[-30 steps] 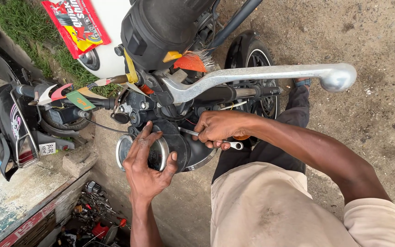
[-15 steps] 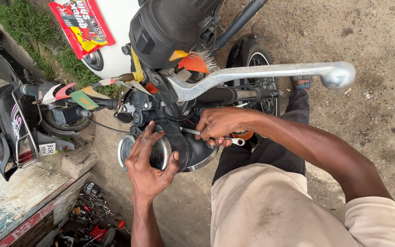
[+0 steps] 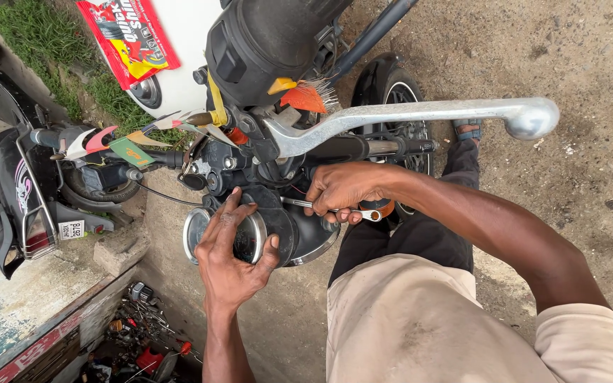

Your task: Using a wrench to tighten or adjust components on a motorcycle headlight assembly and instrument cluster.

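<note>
Round chrome-rimmed gauge [image 3: 250,237] with a dark glass face sits low at the front of the motorcycle, just below the black handlebar cluster [image 3: 250,167]. Left hand [image 3: 232,255] is spread over that gauge from beneath, palm on the glass, fingers reaching up its left edge and thumb hooked round the right rim, so the hand cups it rather than closes fully. Just to the right of the gauge lies a second round black housing with a chrome rim [image 3: 306,237], touching it. Right hand [image 3: 345,191] is closed in a fist round a slim silver spanner [image 3: 335,211], whose shaft runs from the ring end at the right of the fist towards the back of the gauge. Above the gauge, a long polished metal brake lever [image 3: 420,113] stretches to the right, ending in a ball tip. Higher still sits a black moulded cover [image 3: 264,42]. Far left of the gauge stands another parked motorcycle [image 3: 15,191], and below it an open box of tools [image 3: 140,340].
</note>
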